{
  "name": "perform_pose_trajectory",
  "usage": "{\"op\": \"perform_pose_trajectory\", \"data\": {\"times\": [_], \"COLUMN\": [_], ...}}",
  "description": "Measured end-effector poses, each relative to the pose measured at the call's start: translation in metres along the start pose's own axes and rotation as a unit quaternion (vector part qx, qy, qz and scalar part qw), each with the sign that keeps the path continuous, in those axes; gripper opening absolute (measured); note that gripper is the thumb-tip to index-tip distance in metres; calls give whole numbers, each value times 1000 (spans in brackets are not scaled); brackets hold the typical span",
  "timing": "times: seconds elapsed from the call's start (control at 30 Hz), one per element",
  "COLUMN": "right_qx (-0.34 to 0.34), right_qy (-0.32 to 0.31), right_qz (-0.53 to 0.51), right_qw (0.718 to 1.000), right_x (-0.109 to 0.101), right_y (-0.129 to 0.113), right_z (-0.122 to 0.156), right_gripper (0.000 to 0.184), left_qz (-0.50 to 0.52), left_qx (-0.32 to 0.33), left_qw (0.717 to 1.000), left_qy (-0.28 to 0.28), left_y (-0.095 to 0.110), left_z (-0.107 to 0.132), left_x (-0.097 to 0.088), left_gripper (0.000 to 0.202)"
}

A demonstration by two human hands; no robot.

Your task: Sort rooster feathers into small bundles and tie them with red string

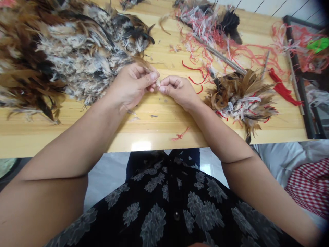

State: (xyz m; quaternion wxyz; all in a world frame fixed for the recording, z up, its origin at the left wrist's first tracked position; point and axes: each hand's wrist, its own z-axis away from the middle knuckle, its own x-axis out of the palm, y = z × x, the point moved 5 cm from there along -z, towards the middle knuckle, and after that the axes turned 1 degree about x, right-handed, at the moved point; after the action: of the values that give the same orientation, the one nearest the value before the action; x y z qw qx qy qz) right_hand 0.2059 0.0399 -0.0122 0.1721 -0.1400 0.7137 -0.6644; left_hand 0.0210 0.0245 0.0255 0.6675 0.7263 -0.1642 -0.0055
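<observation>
A brown feather [142, 63] is pinched by the left hand [132, 82] above the table [151, 128], between a feather pile [84, 55] at left and a feather bundle [238, 89] at right. Its pale base [158, 83] is apparently being worked by the right hand [181, 92], thumb and forefinger together; a steady pinch seems required next.

On the table [159, 118], a feather heap [74, 56] lies left, a feather bundle [239, 92] right (strands [199, 25] behind it).
</observation>
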Motion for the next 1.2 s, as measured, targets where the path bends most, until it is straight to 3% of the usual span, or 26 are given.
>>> {"op": "perform_pose_trajectory", "data": {"times": [0.37, 0.63, 0.97, 1.2], "right_qx": [-9, 1, 12, 4], "right_qy": [-20, -36, -26, 12], "right_qz": [-18, -53, -4, -7], "right_qw": [1000, 998, 1000, 1000], "right_x": [1, 4, 2, 0], "right_y": [-16, -21, 0, -9], "right_z": [4, 5, -2, -2], "right_gripper": [74, 75, 69, 61], "left_qz": [-22, -68, -126, -54], "left_qx": [34, 18, 53, 46], "left_qw": [999, 997, 990, 997], "left_qy": [-7, -22, -24, 15], "left_y": [8, 12, 17, 18], "left_z": [-1, 2, 0, 3], "left_x": [-1, 1, 7, 4], "left_gripper": [71, 79, 77, 73]}}
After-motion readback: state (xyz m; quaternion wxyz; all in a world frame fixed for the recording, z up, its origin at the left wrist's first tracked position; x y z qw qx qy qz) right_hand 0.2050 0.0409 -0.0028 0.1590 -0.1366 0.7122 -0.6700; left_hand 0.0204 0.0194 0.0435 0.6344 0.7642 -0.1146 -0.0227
